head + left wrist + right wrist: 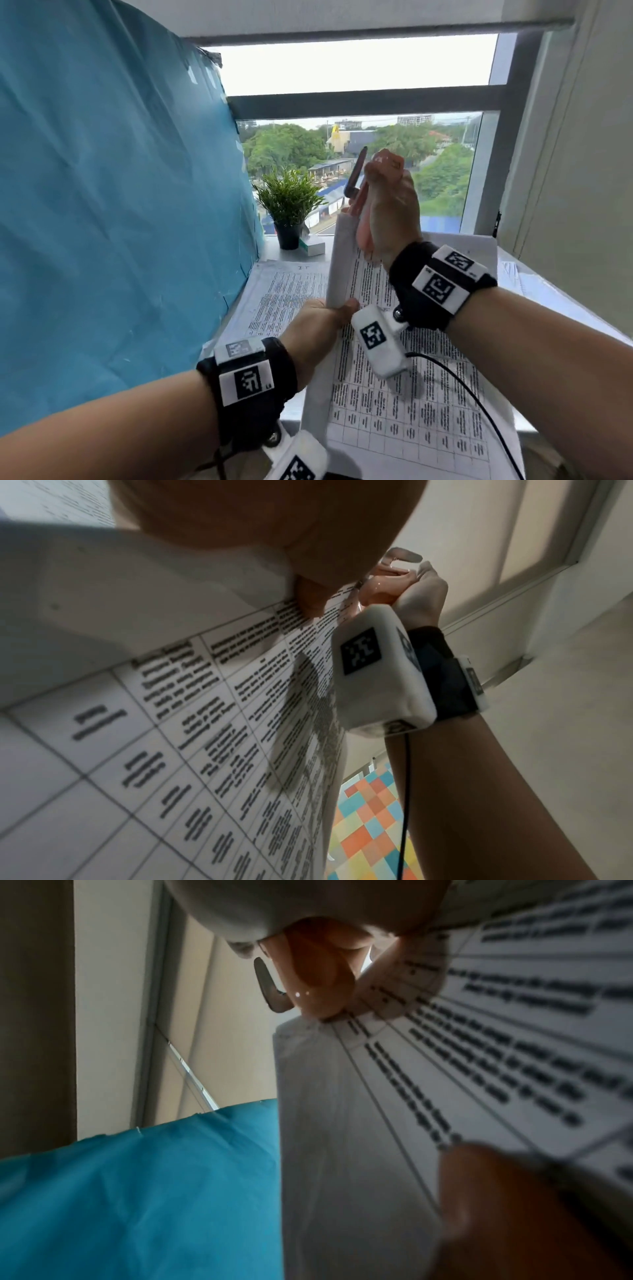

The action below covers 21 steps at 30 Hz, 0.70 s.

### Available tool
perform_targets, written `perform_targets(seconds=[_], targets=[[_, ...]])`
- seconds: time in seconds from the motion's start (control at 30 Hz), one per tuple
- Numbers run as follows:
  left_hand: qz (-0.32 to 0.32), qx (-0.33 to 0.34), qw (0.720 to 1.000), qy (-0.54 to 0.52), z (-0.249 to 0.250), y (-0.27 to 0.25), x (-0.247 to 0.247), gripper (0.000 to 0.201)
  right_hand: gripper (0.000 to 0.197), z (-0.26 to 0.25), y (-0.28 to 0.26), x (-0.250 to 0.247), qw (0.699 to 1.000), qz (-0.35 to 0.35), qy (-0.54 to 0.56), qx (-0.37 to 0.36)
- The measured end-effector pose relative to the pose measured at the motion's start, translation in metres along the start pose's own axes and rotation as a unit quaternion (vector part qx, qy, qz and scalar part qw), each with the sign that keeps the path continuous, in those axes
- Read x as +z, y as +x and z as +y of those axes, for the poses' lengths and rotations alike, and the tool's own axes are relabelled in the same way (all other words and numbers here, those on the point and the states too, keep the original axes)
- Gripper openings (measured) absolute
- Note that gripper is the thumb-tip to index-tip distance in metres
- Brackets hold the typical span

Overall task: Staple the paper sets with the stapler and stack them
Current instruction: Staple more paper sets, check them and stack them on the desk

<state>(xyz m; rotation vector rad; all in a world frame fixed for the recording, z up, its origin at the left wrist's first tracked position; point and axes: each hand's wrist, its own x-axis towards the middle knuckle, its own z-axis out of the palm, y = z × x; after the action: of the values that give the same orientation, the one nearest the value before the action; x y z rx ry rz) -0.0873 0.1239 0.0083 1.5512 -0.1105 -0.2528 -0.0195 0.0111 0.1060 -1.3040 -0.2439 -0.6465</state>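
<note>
Paper set (394,394): printed tables, left edge curled | left hand (317,329) pinches it | right hand (390,209) clasps stapler (358,178), apparently.

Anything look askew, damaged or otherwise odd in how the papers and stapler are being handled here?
Nothing damaged or spilled. The one unusual point: the paper set is lifted off the table, its left edge curled, held by the left hand, while the right hand grips the pink stapler at its top corner in mid-air.
</note>
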Motion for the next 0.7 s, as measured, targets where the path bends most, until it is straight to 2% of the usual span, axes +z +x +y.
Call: perform_targets(seconds=[0.13, 0.27, 0.4, 0.47, 0.57, 0.6, 0.7], targets=[[0.002, -0.007, 1.0, 0.002, 0.001, 0.001, 0.003, 0.03, 0.037, 0.003, -0.002, 0.011, 0.999, 0.019, -0.033, -0.006], [0.015, -0.003, 1.0, 0.009, -0.003, 0.004, 0.003, 0.032, 0.03, 0.008, -0.005, 0.015, 0.998, 0.029, -0.033, -0.036], [0.021, 0.006, 0.999, 0.028, -0.008, 0.007, 0.0, 0.037, 0.04, 0.011, -0.005, 0.017, 0.997, 0.034, -0.063, -0.036], [0.016, 0.005, 0.999, 0.036, -0.008, 0.008, 0.0, 0.035, 0.039, 0.011, -0.003, 0.015, 0.996, 0.016, -0.083, -0.025], [0.014, -0.006, 0.999, 0.049, -0.003, 0.013, -0.009, 0.033, 0.022, 0.009, 0.006, 0.005, 0.984, -0.028, -0.178, -0.008], [0.023, -0.009, 0.998, 0.059, -0.001, 0.017, -0.015, 0.033, 0.023, 0.009, 0.011, 0.0, 0.974, -0.033, -0.222, -0.01], [0.08, -0.006, 0.993, 0.086, 0.007, 0.032, -0.04, 0.026, 0.023, 0.004, 0.021, -0.02, 0.937, -0.007, -0.341, -0.071]])
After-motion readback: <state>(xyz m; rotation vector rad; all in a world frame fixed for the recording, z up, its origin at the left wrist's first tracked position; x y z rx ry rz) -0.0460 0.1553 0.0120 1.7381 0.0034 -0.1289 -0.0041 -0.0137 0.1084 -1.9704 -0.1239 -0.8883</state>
